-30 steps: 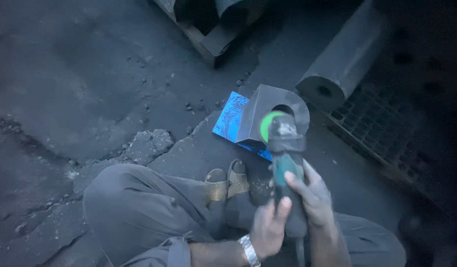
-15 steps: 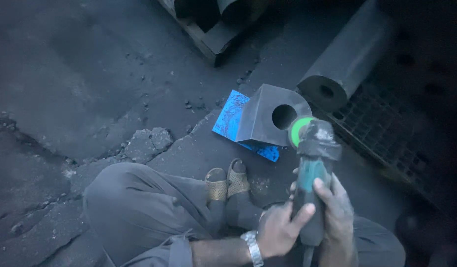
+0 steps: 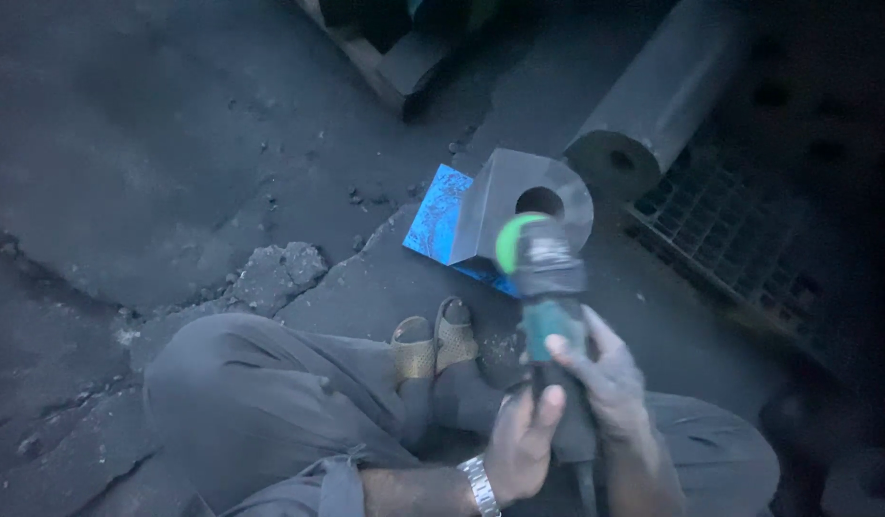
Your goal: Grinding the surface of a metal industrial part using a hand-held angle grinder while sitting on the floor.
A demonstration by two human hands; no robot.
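I hold a green and black angle grinder [image 3: 546,287] upright in front of me. My left hand [image 3: 522,442] wraps the lower end of its body. My right hand [image 3: 600,378] grips the body just above, fingers around its right side. The grinder's head with a green guard sits just below and in front of a grey metal block [image 3: 514,206] with a round hole through it. That block rests on a blue plate [image 3: 435,218] on the cracked floor. A metal watch is on my left wrist.
I squat with grey trousers [image 3: 260,402] and sandals [image 3: 433,343] below the block. A thick metal cylinder [image 3: 653,105] lies at upper right beside a floor grate [image 3: 749,249]. Stacked metal pieces [image 3: 394,48] sit at the top. A broken concrete patch [image 3: 275,273] lies left.
The grinder swung right away from the block's hole, then came back left and lower. Both hands kept their hold on it.
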